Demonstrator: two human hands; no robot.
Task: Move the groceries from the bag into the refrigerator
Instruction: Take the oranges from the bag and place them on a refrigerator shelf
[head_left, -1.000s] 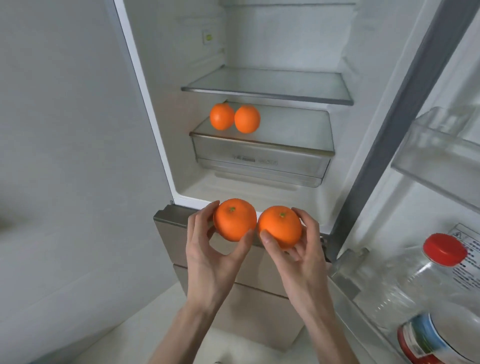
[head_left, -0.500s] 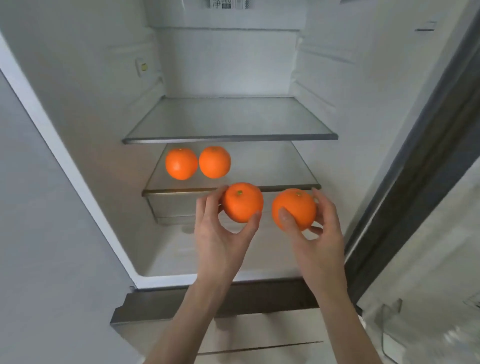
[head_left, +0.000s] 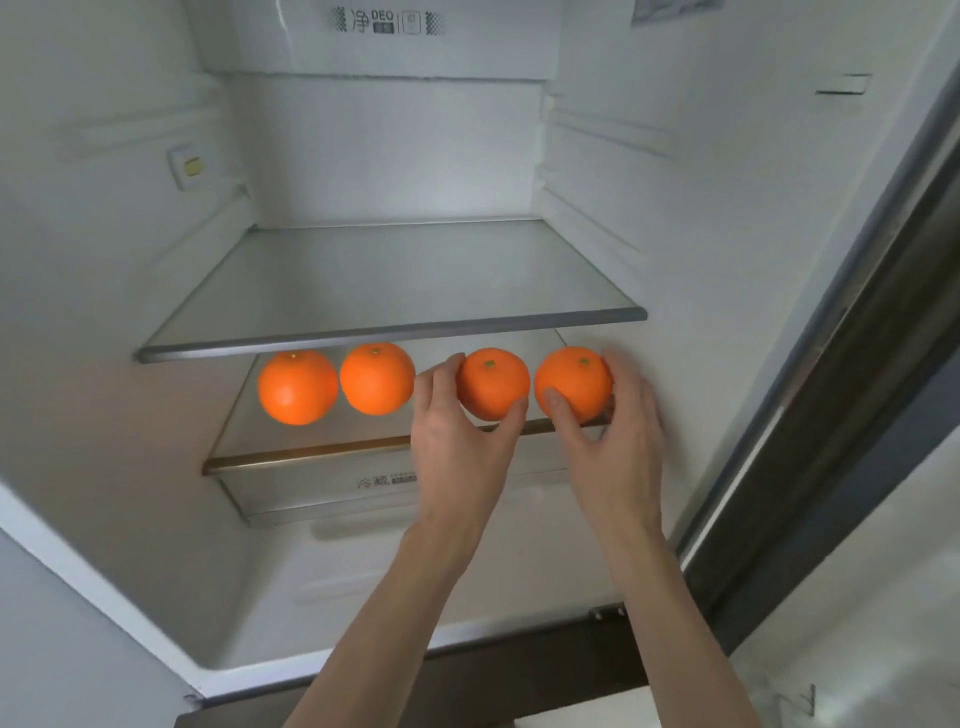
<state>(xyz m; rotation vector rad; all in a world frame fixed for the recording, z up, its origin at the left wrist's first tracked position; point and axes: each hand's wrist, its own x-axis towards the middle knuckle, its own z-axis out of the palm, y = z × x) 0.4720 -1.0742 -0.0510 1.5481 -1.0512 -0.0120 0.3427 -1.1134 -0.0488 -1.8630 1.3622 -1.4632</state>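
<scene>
The refrigerator (head_left: 701, 218) stands open, viewed from above and in front. Four oranges sit in a left-to-right row at the level of the lower shelf (head_left: 322, 447), beneath the glass upper shelf (head_left: 395, 275).

Orientation of the fruit: each orange is near-spherical, with no distinct long axis. All four stem ends point upward and slightly toward the camera.

- First orange (head_left: 297, 387): far left on the lower shelf, free of any hand.
- Second orange (head_left: 377, 378): just beside the first, touching or nearly touching it, also free.
- Third orange (head_left: 493, 383): held by the left hand (head_left: 460, 441). The thumb curls round its lower right side and the fingers wrap the left and rear side.
- Fourth orange (head_left: 574, 383): held by the right hand (head_left: 618, 436). The thumb presses on its lower front and the fingers curl round the right side, close to the refrigerator's right inner wall.

The third and fourth oranges are side by side, touching or nearly so, above the front edge of the lower shelf. Whether they rest on the shelf cannot be told.

Both forearms extend upward from the bottom of the view into the compartment, roughly parallel, backs of the hands toward the camera. A drawer (head_left: 322, 488) sits directly under the lower shelf.
</scene>
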